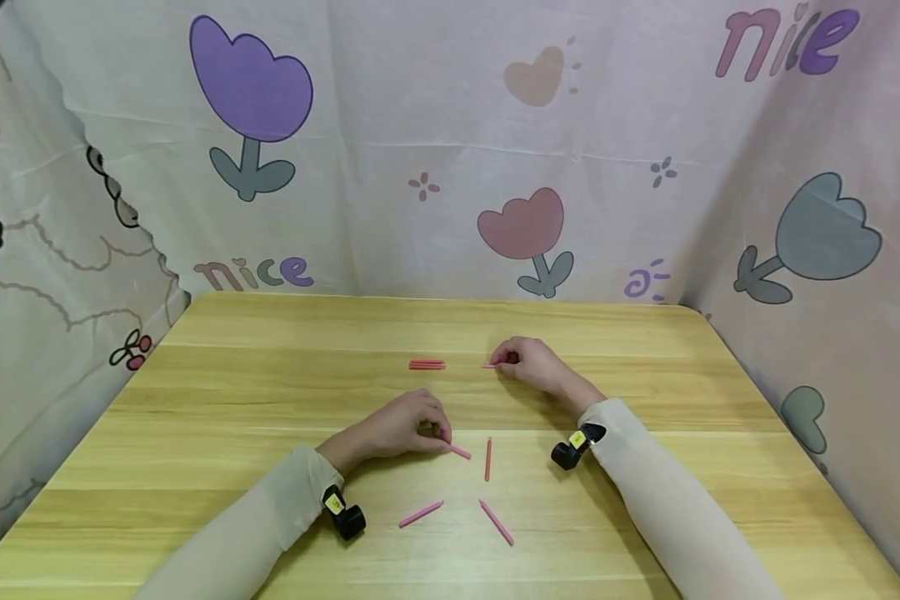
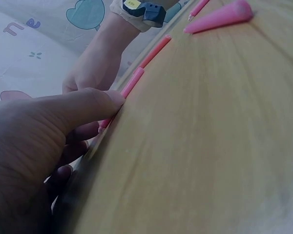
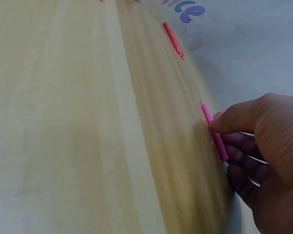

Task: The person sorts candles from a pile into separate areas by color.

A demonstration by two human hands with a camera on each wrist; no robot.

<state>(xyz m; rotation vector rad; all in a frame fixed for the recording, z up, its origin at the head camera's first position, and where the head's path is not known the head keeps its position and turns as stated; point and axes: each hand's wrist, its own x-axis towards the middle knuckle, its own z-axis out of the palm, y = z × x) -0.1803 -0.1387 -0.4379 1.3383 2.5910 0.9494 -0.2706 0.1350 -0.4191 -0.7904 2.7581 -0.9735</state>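
My left hand (image 1: 407, 423) pinches a thin pink candle (image 1: 460, 452) between thumb and fingers, low over the table. In the left wrist view that candle (image 2: 133, 83) sticks out past the thumb tip. Farther back, my right hand (image 1: 536, 364) pinches another pink candle (image 1: 489, 366), seen in the right wrist view as a pink candle (image 3: 219, 144) lying along the fingers. A red candle (image 1: 488, 459) lies just right of the left hand's candle. Nearer the front lie two pink candles, one slanting on the left (image 1: 421, 513) and one on the right (image 1: 497, 522).
Several red candles (image 1: 427, 364) lie side by side toward the back of the wooden table (image 1: 270, 350), left of the right hand. A printed cloth (image 1: 390, 100) hangs behind the table and along its sides. Each wrist carries a small black camera.
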